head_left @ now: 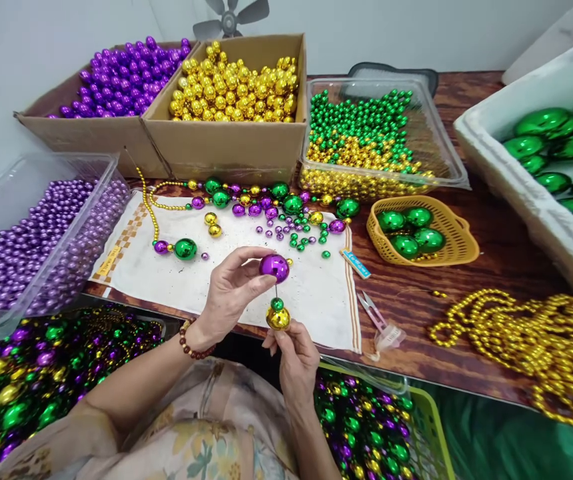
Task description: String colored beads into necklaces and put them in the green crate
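My left hand (pixel 231 290) pinches a large shiny purple bead (pixel 275 268) between thumb and fingers, above a white towel (pixel 181 293). Below it, the fingers of my right hand (pixel 296 350) are closed on a gold bead (pixel 278 318), held from underneath. A small green bead (pixel 277 304) sits on top of the gold one. Between the green and purple beads runs a thin dark line, a needle or wire; I cannot tell which. A string of mixed beads (pixel 221 199) lies along the towel's far edge, with loose small purple and green beads (pixel 293 227) near it.
Boxes of purple beads (pixel 121 80) and gold beads (pixel 233 90) stand behind. Clear bins (pixel 386 173) flank them. A yellow basket (pixel 451 247) holds green beads. Small scissors (pixel 373 310) and gold bead strands (pixel 531 340) lie right. A foam box (pixel 521 193) stands far right.
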{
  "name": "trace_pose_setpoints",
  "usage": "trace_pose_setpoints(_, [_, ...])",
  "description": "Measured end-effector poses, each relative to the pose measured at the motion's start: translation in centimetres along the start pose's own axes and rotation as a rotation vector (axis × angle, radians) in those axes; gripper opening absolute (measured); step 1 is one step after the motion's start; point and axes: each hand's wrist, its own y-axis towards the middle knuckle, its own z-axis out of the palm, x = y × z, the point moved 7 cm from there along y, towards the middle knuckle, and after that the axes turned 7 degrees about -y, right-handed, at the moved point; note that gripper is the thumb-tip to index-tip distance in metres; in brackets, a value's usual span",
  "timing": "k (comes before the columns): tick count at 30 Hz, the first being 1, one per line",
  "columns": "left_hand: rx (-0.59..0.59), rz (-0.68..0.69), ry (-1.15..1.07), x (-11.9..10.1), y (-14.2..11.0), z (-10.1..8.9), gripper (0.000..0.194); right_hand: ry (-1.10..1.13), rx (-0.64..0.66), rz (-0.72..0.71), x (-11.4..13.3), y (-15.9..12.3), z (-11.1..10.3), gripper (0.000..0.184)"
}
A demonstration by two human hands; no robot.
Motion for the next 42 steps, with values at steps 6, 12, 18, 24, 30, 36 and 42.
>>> trace_pose_setpoints(6, [0.037, 0.026, 0.045, -0.4, 0.0, 0.5, 0.026, -0.002, -0.009, -0.009, -0.1, 0.2, 0.0, 0.019])
trace_pose_setpoints(12, [0.072, 0.096, 0.129, -1.3, -0.2, 0.8, 0.026, -0.033, -0.012, -0.046, 0.2, 0.5, -0.2, 0.019])
trace_pose_setpoints(18, [0.026, -0.091, 0.005, 1.5, -0.2, -0.4, 0.026, -0.004, -0.091, 0.001, 1.2, 1.1, -0.1, 0.019])
trace_pose_setpoints(24, [0.029, -0.289, -0.123, 3.9, 0.7, -0.8, 0.028, 0.026, -0.044, 0.103, 0.7, 1.7, -0.2, 0.018])
trace_pose_setpoints(30, [0.165, -0.291, -0.028, 3.9, 1.2, 0.4, 0.035, 0.026, -0.069, 0.108, 0.2, 2.1, -2.3, 0.020])
trace_pose_setpoints(36, [0.232, -0.163, 0.592, 6.3, 5.1, -1.1, 0.025, 0.038, -0.164, 0.075, -0.2, 2.7, -5.5, 0.022])
trace_pose_setpoints(42, [0.430, -0.010, 1.288, 9.7, 7.1, 0.7, 0.018, 0.101, -0.271, 0.086, -1.2, 3.2, -7.6, 0.026])
